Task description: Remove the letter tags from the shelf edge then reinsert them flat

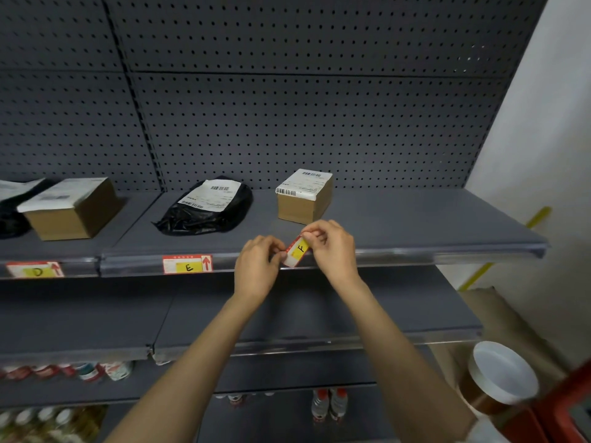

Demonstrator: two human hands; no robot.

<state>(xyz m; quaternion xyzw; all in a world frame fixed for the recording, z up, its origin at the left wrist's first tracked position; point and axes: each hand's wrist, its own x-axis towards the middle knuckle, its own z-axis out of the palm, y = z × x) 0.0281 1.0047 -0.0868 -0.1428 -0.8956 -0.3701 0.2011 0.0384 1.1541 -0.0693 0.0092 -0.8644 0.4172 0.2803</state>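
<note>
The F tag (298, 251), red-bordered with a yellow patch, is tilted steeply in front of the clear shelf edge strip (415, 254). My left hand (259, 266) pinches its lower left corner. My right hand (332, 247) pinches its upper right corner. The E tag (187, 264) sits flat in the strip to the left. Further left, the D tag (34, 270) sits in the neighbouring shelf's strip.
On the grey shelf (415, 219) stand a small cardboard box (303, 198), a black parcel bag (204, 207) and a larger box (72, 207). A white-lidded jar (502, 378) is at the lower right. Bottles fill the lower shelves. A white wall bounds the right.
</note>
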